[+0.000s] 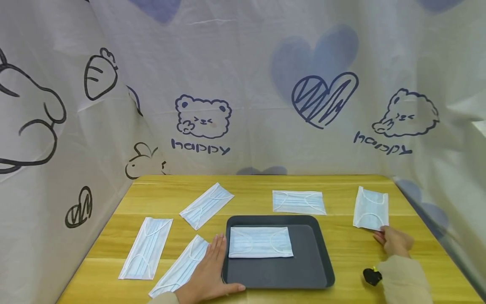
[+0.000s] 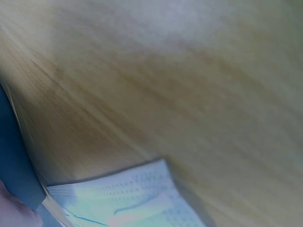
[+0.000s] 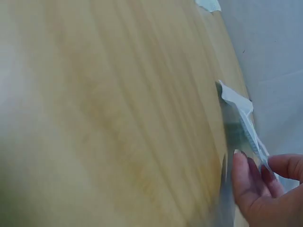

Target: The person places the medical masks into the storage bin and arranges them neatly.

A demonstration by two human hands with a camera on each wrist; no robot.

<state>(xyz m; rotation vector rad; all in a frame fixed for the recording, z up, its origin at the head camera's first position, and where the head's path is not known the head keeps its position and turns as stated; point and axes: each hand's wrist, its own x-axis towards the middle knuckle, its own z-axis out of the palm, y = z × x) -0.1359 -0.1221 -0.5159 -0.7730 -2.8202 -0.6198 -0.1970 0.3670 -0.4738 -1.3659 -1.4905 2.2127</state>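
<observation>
At the right of the table, my right hand [image 1: 395, 241] pinches the near edge of a light blue face mask [image 1: 371, 209] between thumb and fingers. In the right wrist view, that mask [image 3: 246, 124] is tilted, its near end lifted off the wood. My left hand [image 1: 209, 270] lies with straight, spread fingers along the left side of a dark grey tray [image 1: 311, 270], its thumb by the tray's near left corner. Inside the tray, toward the back left, one mask [image 1: 260, 242] lies flat. Another mask [image 1: 182, 266] is partly hidden under the left hand.
More masks lie on the wooden table [image 1: 349, 261]: one mask [image 1: 146, 248] at the left, one [image 1: 206, 205] at the back left, one [image 1: 299, 202] behind the tray. A small black object [image 1: 372, 276] sits beside the right sleeve. A printed white curtain [image 1: 250, 84] surrounds the table.
</observation>
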